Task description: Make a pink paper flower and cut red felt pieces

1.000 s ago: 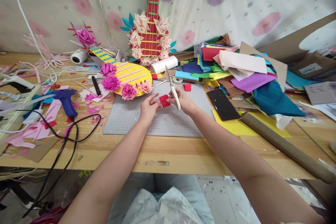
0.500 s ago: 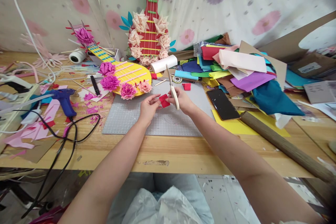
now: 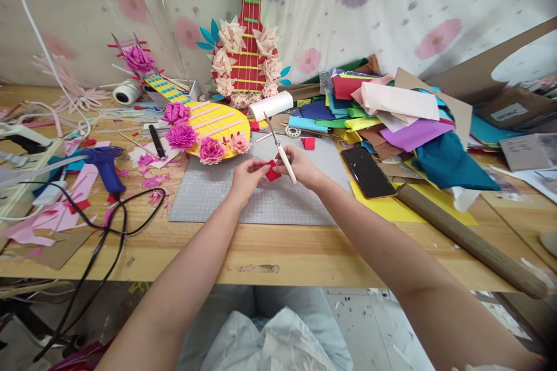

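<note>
Red scrap (image 3: 272, 173): held just above mat (image 3: 270, 206), far-centre. L hand (image 3: 247, 177) closed, pinching scrap's left edge. R hand (image 3: 302, 167) closed round scissors (image 3: 282, 152), fingertips at scrap's right edge; blades point away twd. mat's far edge. Judgement: keep scrap taut btw. hands, blades clear of fingers. Yellow guitar (image 3: 213, 122) overlaps mat's far-left corner; phone (image 3: 368, 164) just right of mat.

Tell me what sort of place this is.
Likely a craft bench: a heap of coloured paper sheets, a blue hot-glue gun, a grey gridded cutting mat, and a red paper piece in the left hand, cream-handled scissors in the right hand.
</note>
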Available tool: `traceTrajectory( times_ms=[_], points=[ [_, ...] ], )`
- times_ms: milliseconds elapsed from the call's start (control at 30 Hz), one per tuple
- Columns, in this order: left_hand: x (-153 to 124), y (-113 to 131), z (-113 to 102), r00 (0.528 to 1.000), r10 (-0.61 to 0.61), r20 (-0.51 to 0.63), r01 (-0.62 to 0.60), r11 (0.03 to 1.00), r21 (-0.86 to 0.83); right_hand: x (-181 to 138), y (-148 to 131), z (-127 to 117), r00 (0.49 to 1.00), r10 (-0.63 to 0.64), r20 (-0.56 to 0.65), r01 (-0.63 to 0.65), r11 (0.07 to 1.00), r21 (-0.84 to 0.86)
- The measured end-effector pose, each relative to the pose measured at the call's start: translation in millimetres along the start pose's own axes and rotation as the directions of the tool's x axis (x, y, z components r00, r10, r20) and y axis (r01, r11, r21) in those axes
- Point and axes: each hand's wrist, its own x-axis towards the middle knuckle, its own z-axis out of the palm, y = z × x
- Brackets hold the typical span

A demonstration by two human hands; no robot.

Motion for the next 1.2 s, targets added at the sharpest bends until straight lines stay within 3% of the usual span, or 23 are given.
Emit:
traceTrajectory(
  times_ms=[133,300,467,600,733,967,1067,1200],
  points=[
    [-0.2,-1.3,1.0,1.000,0.011,-0.018,-0.011,1.000,-0.007,-0.3,-0.8,-1.1,1.000,-0.003,-0.005,0.003,1.000,-0.031],
    [1.0,-0.8,1.2,0.994,0.038,-0.106,-0.050,0.992,-0.118,-1.4,-3.9,0.0,0.992,-0.045,-0.117,0.035,0.996,-0.083],
    [4.7,-2.8,-1.2,0.995,0.065,-0.070,-0.078,0.976,-0.202,2.9,-4.0,10.0,0.996,-0.048,-0.079,0.048,0.999,-0.006],
    [7.2,-4.0,-3.8,0.997,0.051,-0.060,-0.063,0.973,-0.220,7.5,-3.9,13.4,0.987,-0.086,-0.137,0.075,0.993,-0.086],
    [6.8,0.9,-6.3,1.000,0.020,-0.013,-0.022,0.985,-0.169,6.7,-8.6,8.5,0.987,-0.094,-0.128,0.068,0.978,-0.198],
    [3.9,9.9,-11.2,0.982,-0.058,0.178,0.052,0.998,0.037,-3.1,-19.5,1.5,0.999,0.037,0.020,-0.030,0.964,-0.264],
    [4.4,6.8,-11.1,0.984,-0.048,0.171,0.036,0.997,0.073,-5.1,-18.7,-0.8,0.998,0.046,0.033,-0.035,0.958,-0.285],
    [6.4,0.7,-8.5,0.999,0.003,0.038,-0.004,1.000,0.012,-4.0,-12.5,-4.1,0.999,0.043,0.026,-0.036,0.975,-0.220]
  ],
)
